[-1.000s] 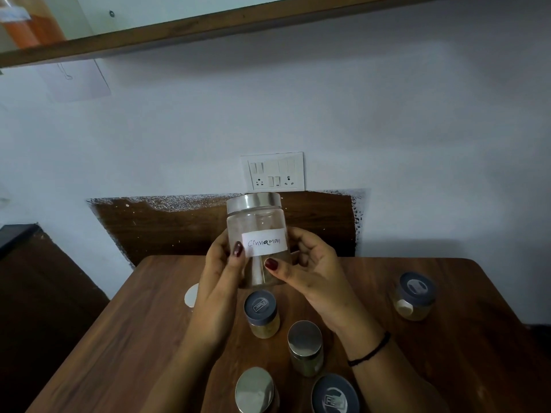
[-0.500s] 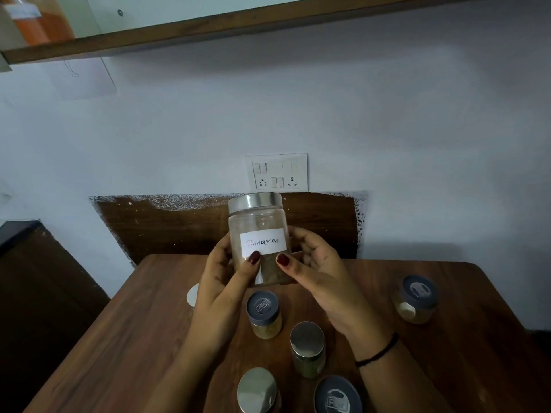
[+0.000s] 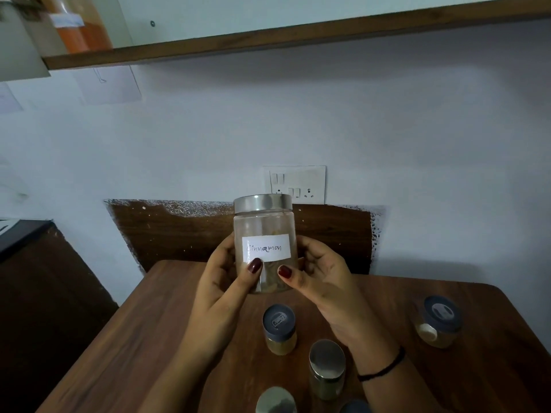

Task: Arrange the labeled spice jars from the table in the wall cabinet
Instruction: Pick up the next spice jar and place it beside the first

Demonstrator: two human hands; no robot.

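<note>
1. I read "Cinnamon", handwritten on the white paper label (image 3: 266,248) stuck to the clear glass jar with a silver metal lid (image 3: 262,217).
2. The emblem on the grey round lid (image 3: 278,318) of a small jar on the tabletop is too small for me to read.

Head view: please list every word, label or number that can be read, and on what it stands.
"Cinnamon": handwritten on the white label of the jar held by the left hand and right hand.
Emblems on the grey lids: too blurred to read.
Label on the orange jar in the cabinet: too blurred.
On the wall papers: nothing legible.
</note>
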